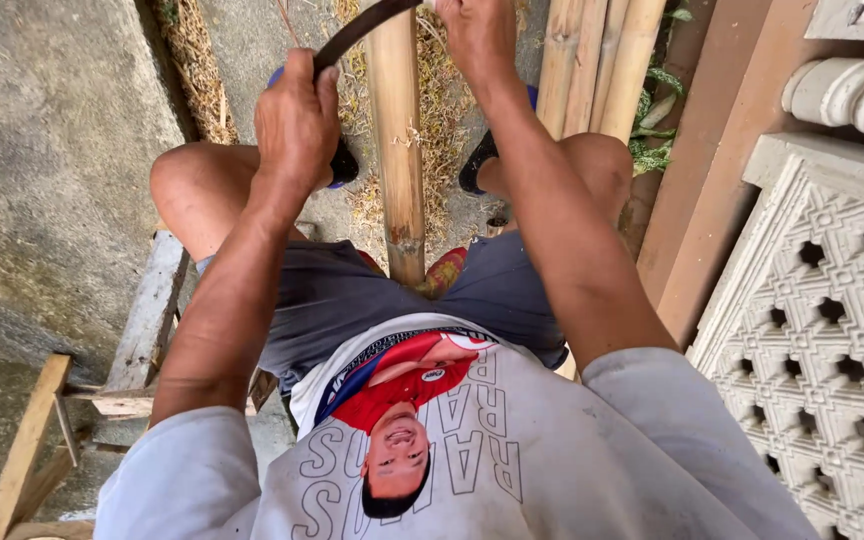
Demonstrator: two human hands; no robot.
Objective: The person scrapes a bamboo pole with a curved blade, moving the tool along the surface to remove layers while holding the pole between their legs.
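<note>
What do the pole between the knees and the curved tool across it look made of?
The pole looks like bamboo: tan, smooth, with a ringed node and frayed fibres. The curved tool, gripped by the left hand and the right hand, looks like dark, dull metal, though its surface is too shadowed to be sure.

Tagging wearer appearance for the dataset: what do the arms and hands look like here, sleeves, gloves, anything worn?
Both hands, left hand and right hand, are bare: no gloves, and no rings, watch or wristbands visible. Forearms are uncovered. Short pale grey-white T-shirt sleeves end around the elbows.
</note>
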